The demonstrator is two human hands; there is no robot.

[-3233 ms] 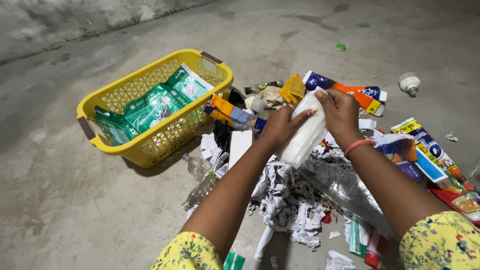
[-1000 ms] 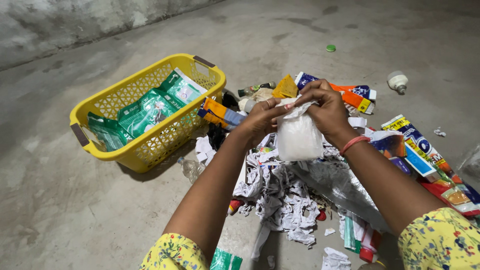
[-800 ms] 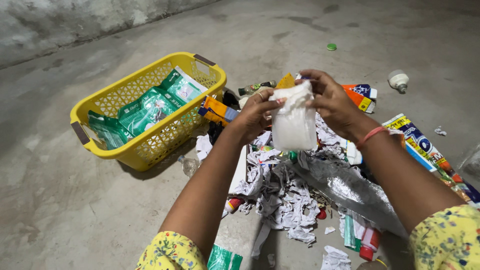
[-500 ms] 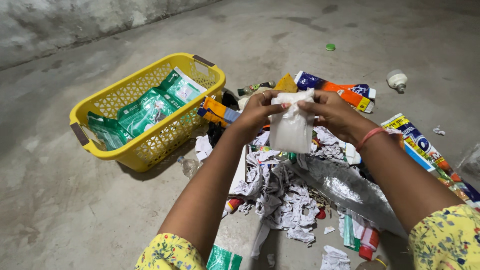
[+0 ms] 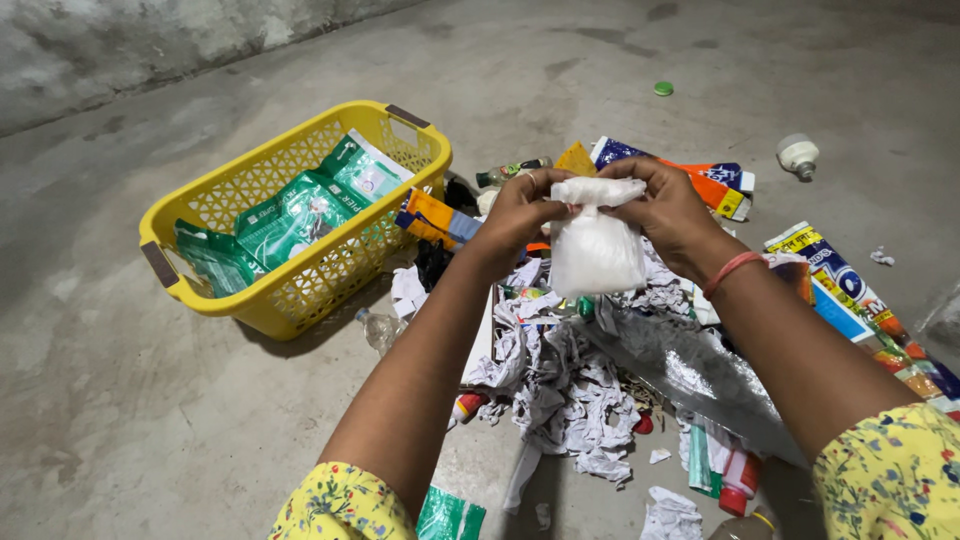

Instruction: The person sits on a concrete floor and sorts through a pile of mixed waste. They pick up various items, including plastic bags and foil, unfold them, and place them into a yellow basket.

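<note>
Both my hands hold a small clear plastic bag of white powder point(image 5: 596, 252) above a heap of rubbish. My left hand point(image 5: 520, 212) pinches the bag's gathered top from the left. My right hand point(image 5: 668, 210), with a red band on the wrist, grips the same top from the right. The bag hangs upright below my fingers, its neck bunched and its body bulging. Under it lie crumpled white paper scraps point(image 5: 565, 385) and a sheet of silver foil wrapper point(image 5: 690, 372).
A yellow plastic basket point(image 5: 250, 305) with green packets point(image 5: 300, 215) stands on the concrete floor at the left. Coloured wrappers point(image 5: 850, 300), small bottles point(image 5: 380, 330), a green cap point(image 5: 663, 88) and a white bulb point(image 5: 798, 155) lie scattered around. A grey wall runs along the back.
The flat pouch has been turned upright and its top gathered between both hands. The bag now bulges below the bunched neck.
</note>
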